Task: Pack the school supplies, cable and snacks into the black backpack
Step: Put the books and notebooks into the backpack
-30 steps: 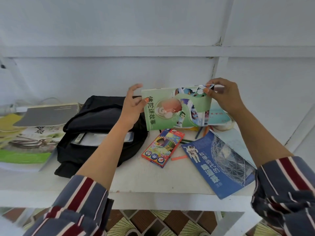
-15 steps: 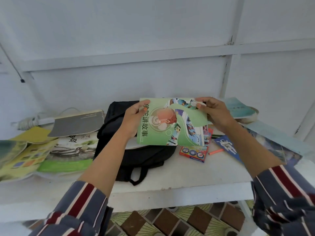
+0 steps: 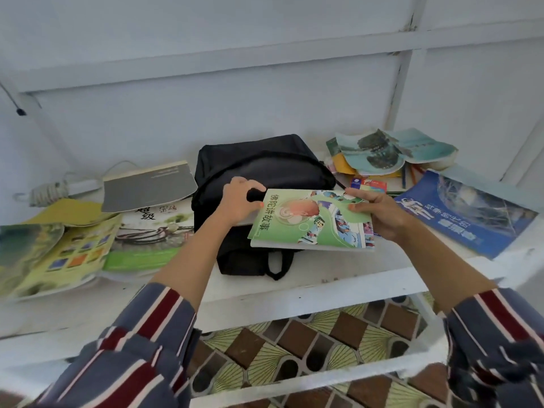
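Over on the far left a white coiled cable (image 3: 48, 191) lies at the back of the white bench (image 3: 309, 278), beside a spread of books: a yellow-green one (image 3: 56, 254), a green-and-white one (image 3: 150, 234), and a grey book (image 3: 148, 189) resting on top of them. The left hand (image 3: 238, 201) has its fingers curled closed on the rim of the black backpack (image 3: 262, 166), gripping the fabric at the opening, its thumb just by the corner of the green book (image 3: 312, 220). The backpack lies flat in the middle of the bench (a loop strap hangs toward the front edge), dark and soft, its top bulging up. The green book with Chinese characters is held tilted over the bag's mouth, its lower part covering the front of the bag. The right hand (image 3: 375, 213) is clamped on the book's right edge, thumb on the cover, fingers underneath. Behind it sits a crayon box (image 3: 369, 184), then a heap of teal books (image 3: 394, 150), and a blue astronaut book (image 3: 468, 213) at the right.
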